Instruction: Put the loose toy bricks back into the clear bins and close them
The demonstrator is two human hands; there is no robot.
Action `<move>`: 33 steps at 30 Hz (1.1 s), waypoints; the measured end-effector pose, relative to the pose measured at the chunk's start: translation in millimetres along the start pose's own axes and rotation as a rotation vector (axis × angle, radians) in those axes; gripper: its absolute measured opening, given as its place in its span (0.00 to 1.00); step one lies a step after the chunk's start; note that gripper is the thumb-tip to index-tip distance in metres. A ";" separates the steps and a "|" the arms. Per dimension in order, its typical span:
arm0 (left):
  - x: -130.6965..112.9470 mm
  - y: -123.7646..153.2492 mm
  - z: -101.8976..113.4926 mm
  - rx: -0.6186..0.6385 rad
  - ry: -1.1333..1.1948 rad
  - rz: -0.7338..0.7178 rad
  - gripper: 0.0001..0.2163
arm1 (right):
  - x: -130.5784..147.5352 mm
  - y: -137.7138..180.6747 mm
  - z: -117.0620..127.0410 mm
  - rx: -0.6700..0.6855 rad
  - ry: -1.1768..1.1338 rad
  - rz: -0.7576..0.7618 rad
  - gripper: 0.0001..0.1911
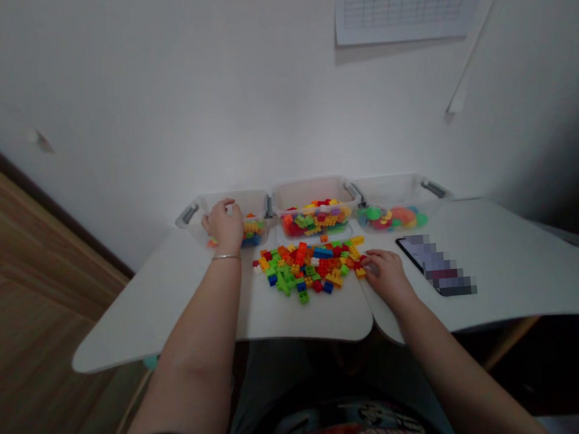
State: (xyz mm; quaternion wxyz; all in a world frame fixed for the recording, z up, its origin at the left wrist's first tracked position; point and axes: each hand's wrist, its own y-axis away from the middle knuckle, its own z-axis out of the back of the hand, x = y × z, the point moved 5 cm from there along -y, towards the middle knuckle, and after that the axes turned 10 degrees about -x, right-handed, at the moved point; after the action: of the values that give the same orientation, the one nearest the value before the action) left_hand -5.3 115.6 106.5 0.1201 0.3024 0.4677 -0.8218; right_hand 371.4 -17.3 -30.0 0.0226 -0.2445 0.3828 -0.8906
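A pile of small coloured building bricks (pixel 309 265) lies on the white table (pixel 176 299) in front of me. My left hand (pixel 224 225) reaches over the rim of the left clear bin (pixel 193 211), fingers curled downward; whether it holds anything is hidden. A thin bracelet sits on that wrist. My right hand (pixel 385 273) rests at the right edge of the pile, its fingertips pinched on a small orange brick (pixel 360 272).
Three clear bins stand in a row against the wall: the left one, a middle bin (pixel 312 192) of mixed bricks, and a right bin (pixel 400 188) holding round coloured discs. A phone (pixel 436 264) lies right of my right hand. A wooden door is at the left.
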 end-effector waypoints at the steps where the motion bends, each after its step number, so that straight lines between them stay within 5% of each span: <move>1: -1.1 1.9 3.8 -0.035 0.069 0.010 0.11 | 0.5 -0.1 0.4 -0.002 0.003 0.003 0.09; 6: -27.8 32.1 16.8 -0.072 0.388 -0.119 0.10 | 3.7 -0.9 4.2 -0.013 0.017 0.014 0.08; 10: -57.6 85.8 8.2 0.236 0.521 -0.229 0.09 | 9.8 -2.4 9.2 -0.014 0.043 0.040 0.08; 14: -81.7 145.8 7.6 0.543 0.396 -0.516 0.12 | 14.2 -3.5 10.8 -0.004 0.075 0.072 0.12; 19: -89.7 183.8 14.0 0.728 0.155 -0.828 0.19 | 12.8 -2.9 5.2 0.032 0.094 0.101 0.19; 33: -66.1 175.1 2.3 0.606 0.003 -0.720 0.18 | -0.4 -1.0 -3.6 0.035 0.038 0.054 0.13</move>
State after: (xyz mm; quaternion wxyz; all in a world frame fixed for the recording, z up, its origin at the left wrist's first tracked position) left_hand 130.0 14.6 25.8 -0.2670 0.1434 0.2820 -0.9103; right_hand 370.3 -14.1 -31.6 0.0437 -0.2164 0.3740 -0.9008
